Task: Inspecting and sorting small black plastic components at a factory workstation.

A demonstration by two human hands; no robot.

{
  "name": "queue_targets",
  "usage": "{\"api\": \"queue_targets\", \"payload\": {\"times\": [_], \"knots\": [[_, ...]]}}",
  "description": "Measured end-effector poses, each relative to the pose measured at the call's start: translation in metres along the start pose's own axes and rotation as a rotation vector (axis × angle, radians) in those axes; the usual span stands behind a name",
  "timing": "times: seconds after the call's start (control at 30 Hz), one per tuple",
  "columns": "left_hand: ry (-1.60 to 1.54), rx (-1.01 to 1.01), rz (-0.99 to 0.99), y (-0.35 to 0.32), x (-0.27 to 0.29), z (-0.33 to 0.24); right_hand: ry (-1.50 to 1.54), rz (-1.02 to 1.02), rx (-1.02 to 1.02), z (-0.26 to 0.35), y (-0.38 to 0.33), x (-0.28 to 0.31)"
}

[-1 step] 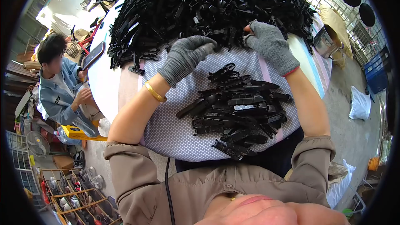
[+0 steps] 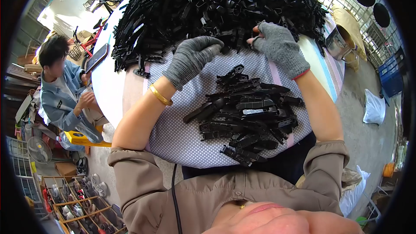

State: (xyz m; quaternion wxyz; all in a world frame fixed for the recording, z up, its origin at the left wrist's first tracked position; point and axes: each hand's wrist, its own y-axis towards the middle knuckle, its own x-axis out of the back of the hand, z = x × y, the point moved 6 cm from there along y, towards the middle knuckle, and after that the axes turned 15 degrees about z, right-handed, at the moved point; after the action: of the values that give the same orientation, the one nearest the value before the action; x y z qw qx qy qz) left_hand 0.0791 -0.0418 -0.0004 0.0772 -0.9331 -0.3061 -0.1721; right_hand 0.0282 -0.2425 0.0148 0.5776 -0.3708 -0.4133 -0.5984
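A grey knit glove covers my left hand (image 2: pixel 193 60), whose fingers are pinched together at the near edge of a big heap of black plastic parts (image 2: pixel 216 6). A small dark end of a black plastic part (image 2: pixel 225 49) shows at those fingertips; the rest is hidden. My right hand (image 2: pixel 279 48), in a grey glove with bare fingertips, is beside the same heap edge. Its thumb and forefinger are apart, with dark parts behind the gap. Between my forearms lies a smaller pile of long black plastic parts (image 2: pixel 255 108), touched by neither hand.
A dotted cloth (image 2: pixel 173 143) covers the round table. Left of it sits a person (image 2: pixel 65 91) in a blue jacket, near a phone or tablet (image 2: pixel 97 57). A metal pot (image 2: pixel 340 43) stands at the right edge. A shoe rack (image 2: pixel 82 208) is at lower left, a black cable (image 2: pixel 174 190) in front.
My left hand has shifted very slightly left. The thumb and forefinger of my right hand have parted a little more. Both piles look the same.
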Motion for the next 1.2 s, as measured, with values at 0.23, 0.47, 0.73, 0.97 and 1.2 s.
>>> {"api": "queue_targets", "payload": {"times": [0.23, 0.47, 0.73, 0.97, 1.2], "knots": [[0.22, -0.142, -0.132, -0.004, 0.005, -0.012, 0.028, -0.156, -0.014, -0.011, 0.0, 0.005], [0.716, -0.3, -0.162, -0.011, 0.003, -0.035, 0.103, -0.206, -0.071, -0.03, -0.005, 0.032], [0.882, -0.306, -0.225, -0.014, 0.0, -0.04, -0.152, -0.09, -0.047, -0.038, 0.006, -0.001], [0.839, -0.318, -0.187, -0.014, -0.005, -0.038, -0.105, -0.174, 0.147, -0.012, 0.0, 0.007], [0.871, -0.433, -0.255, -0.02, -0.015, -0.051, 0.639, -0.34, 0.276, -0.012, -0.013, 0.031]]}}
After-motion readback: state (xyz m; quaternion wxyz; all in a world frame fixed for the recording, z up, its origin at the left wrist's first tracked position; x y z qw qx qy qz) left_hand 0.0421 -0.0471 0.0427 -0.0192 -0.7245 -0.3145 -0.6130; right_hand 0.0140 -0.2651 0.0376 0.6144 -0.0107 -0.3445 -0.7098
